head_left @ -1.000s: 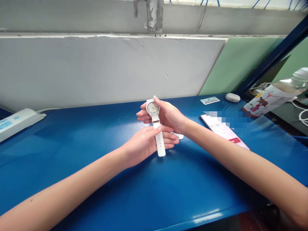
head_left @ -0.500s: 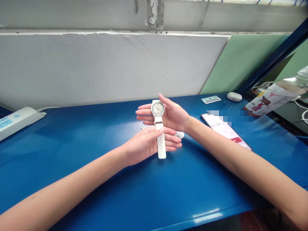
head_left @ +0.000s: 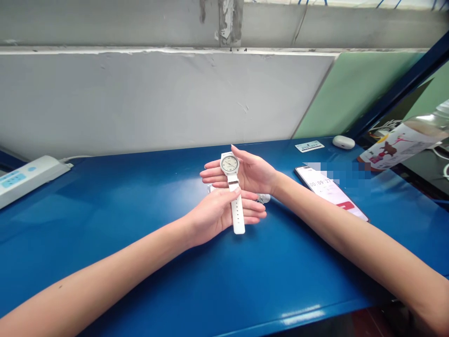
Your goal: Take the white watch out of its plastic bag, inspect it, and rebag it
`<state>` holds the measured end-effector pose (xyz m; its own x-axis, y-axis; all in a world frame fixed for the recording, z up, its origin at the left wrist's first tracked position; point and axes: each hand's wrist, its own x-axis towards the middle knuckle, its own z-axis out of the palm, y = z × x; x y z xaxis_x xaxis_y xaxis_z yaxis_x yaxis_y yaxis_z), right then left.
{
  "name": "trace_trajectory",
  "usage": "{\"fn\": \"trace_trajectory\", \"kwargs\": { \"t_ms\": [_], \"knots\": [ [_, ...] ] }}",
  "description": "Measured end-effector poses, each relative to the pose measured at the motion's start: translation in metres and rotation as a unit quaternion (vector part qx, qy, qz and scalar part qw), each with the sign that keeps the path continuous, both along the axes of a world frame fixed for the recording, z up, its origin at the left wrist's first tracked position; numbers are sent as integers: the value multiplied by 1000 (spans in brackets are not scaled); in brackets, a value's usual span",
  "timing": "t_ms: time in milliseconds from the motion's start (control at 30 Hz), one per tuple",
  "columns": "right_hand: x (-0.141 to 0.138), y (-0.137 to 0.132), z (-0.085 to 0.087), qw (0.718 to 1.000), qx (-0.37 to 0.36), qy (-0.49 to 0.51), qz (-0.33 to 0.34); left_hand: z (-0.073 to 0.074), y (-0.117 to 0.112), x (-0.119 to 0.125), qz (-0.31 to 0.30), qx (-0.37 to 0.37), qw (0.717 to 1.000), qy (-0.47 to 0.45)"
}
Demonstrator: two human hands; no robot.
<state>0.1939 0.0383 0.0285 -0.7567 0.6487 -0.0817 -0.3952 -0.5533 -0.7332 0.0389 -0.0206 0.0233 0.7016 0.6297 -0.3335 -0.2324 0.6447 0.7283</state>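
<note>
A white wristwatch [head_left: 232,181] with a round pale dial is held upright over the blue table [head_left: 140,206], its strap hanging down. My left hand [head_left: 220,211] pinches the strap just below the dial, thumb on top and fingers behind it. My right hand [head_left: 250,171] is behind the watch head with its palm up and fingers stretched out to the left, the dial resting against them. A small white piece [head_left: 264,198] lies on the table under my right wrist, mostly hidden.
A phone [head_left: 331,191] with a lit timer screen lies to the right. Farther back are a white card [head_left: 309,146] and a white earbud case [head_left: 343,142]. A plastic bottle [head_left: 403,140] lies at the right edge. A white power strip [head_left: 28,177] sits at the left.
My right hand's fingers have opened from a curl around the watch head to a flat spread behind it. The watch has shifted slightly right and down.
</note>
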Motion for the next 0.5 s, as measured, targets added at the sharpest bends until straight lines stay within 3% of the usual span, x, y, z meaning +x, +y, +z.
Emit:
{"fn": "trace_trajectory", "kwargs": {
  "t_ms": [500],
  "knots": [
    [2, 3, 3, 998, 18, -20, -50, 6, 3, 2, 23, 8, 999, 39]
  ]
}}
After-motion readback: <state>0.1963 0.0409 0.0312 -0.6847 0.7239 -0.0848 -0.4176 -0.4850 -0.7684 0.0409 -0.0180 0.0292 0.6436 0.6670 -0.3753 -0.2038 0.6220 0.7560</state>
